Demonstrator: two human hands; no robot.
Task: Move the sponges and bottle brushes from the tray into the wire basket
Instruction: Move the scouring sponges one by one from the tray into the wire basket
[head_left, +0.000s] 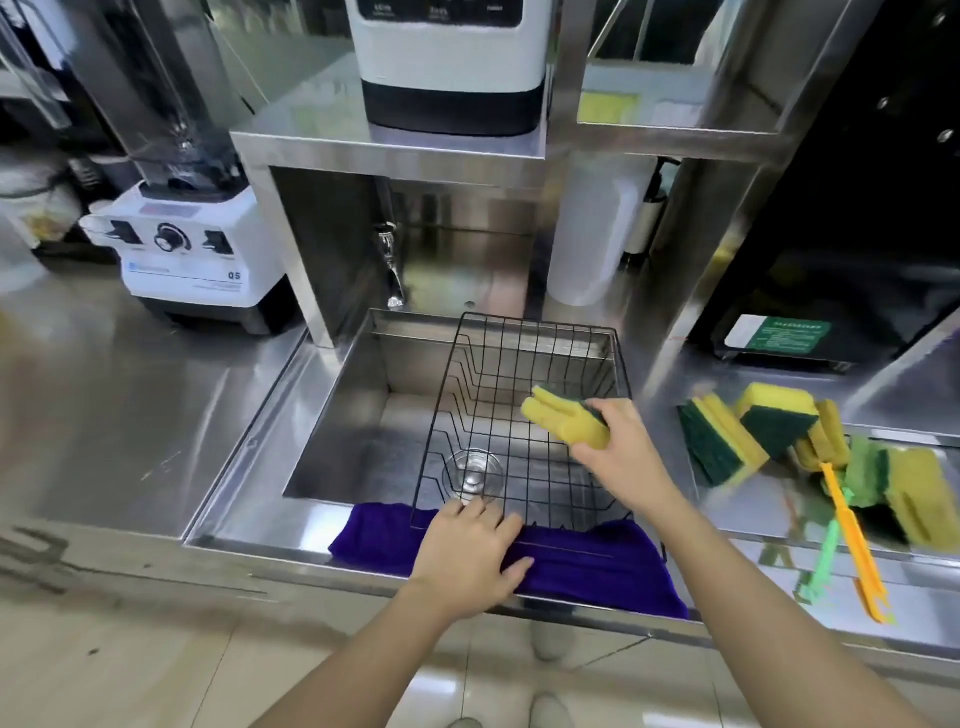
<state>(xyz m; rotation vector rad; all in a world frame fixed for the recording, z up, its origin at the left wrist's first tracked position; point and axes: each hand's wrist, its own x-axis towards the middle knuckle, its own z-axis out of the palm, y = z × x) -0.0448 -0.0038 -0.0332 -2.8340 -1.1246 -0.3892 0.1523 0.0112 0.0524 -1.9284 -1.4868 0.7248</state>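
Right hand (621, 441) with yellow sponge (566, 423) over wire basket (519, 415) in sink (358, 415).

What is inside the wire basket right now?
The wire basket looks empty; only the sink and its drain show through. The right hand holds a sponge above it.

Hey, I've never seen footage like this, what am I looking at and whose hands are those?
There is no machine here. One picture comes from a camera worn on a person's head, looking down at their own two bare hands over a steel kitchen counter. A black wire basket sits across the sink. The right hand holds a yellow sponge over the basket. The left hand rests on a purple cloth at the basket's near edge. To the right, a tray holds more sponges plus an orange brush and a green brush. A blender stands at the back left.
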